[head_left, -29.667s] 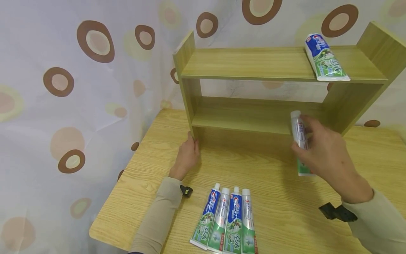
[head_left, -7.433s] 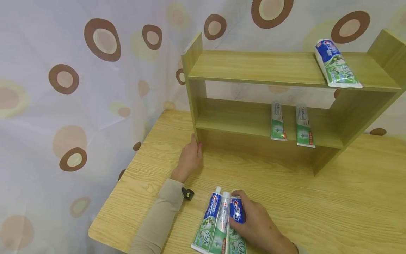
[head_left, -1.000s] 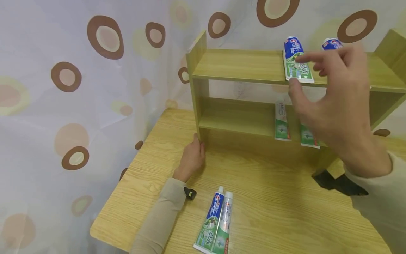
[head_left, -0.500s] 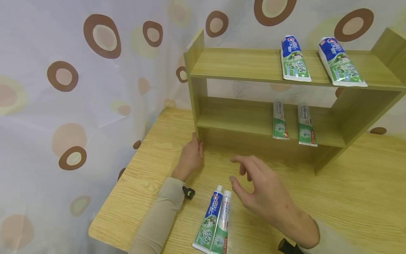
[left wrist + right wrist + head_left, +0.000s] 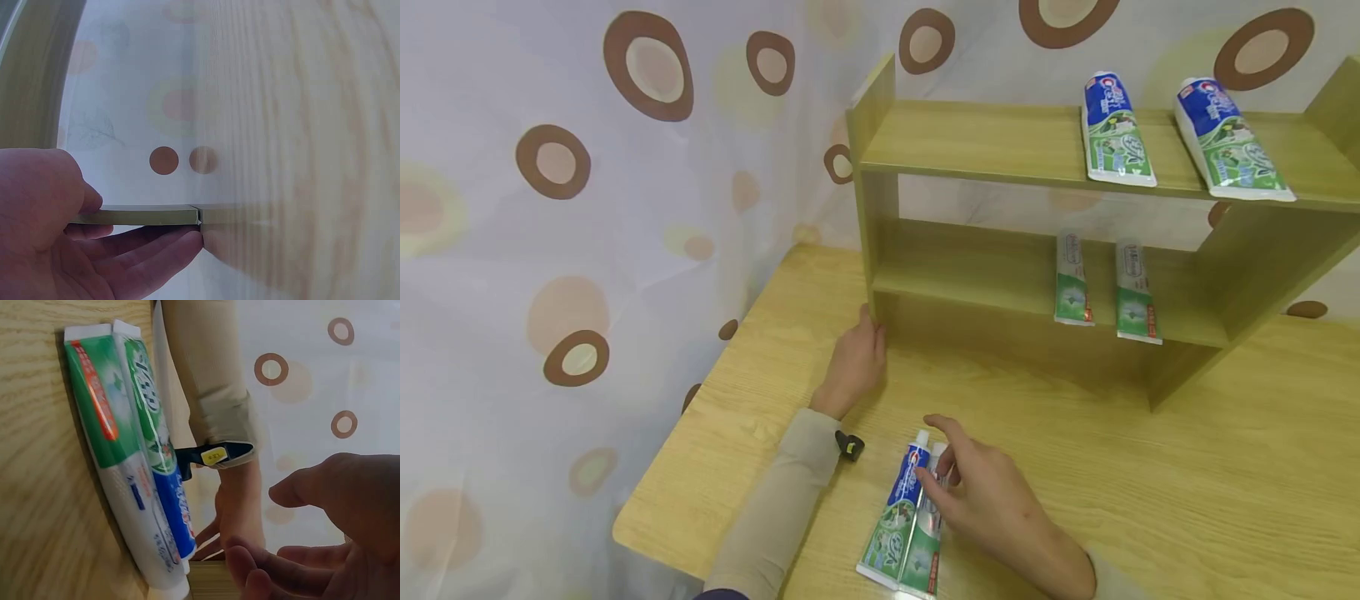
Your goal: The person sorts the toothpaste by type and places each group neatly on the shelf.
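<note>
My left hand (image 5: pixel 853 364) pinches the lower front edge of the wooden shelf's left side panel (image 5: pixel 150 216), thumb on one face and fingers on the other. Over the table my right hand (image 5: pixel 992 500) is above a silver-and-green toothpaste tube (image 5: pixel 119 469), its fingers bent loosely and apart, with nothing between them. Beside that tube lies a blue-and-green toothpaste tube (image 5: pixel 895 521), caps of both toward the shelf. The silver tube's cap end is partly hidden behind my right hand in the head view.
On the upper board of the shelf (image 5: pixel 977 137) lie two blue-and-green tubes (image 5: pixel 1117 133) (image 5: pixel 1232 142). Two silver-and-green tubes (image 5: pixel 1072 279) (image 5: pixel 1135 292) lie on the lower board, ends jutting over its front edge. A patterned curtain (image 5: pixel 490 250) hangs left and behind.
My right hand has come down from the upper board to the tubes on the table. Since the oldest frame, one blue tube and two silver tubes have come onto the boards. My left hand has stayed.
</note>
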Tool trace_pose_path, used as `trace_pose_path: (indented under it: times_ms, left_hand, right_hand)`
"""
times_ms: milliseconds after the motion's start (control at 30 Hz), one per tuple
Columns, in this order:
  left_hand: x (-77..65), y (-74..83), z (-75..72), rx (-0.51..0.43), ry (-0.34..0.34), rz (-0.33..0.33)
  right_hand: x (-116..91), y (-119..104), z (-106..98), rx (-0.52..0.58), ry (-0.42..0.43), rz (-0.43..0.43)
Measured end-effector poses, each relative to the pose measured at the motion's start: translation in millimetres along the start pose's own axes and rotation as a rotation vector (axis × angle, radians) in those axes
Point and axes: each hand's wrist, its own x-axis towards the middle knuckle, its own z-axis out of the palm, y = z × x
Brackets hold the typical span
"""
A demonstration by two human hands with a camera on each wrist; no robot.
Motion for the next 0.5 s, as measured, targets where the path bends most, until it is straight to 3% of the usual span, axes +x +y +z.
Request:
trace_pose_path:
  times_ms: [167, 500]
  left_hand:
    - [0.1, 13.0, -7.1, 0.046, -0.029, -0.043]
    - [-1.4, 13.5, -6.5, 0.033, -0.031, -0.058]
  right_hand:
    - [0, 4, 10, -0.018, -0.002, -0.007]
    - [-4, 12, 21, -0.077, -0.06, 0.037]
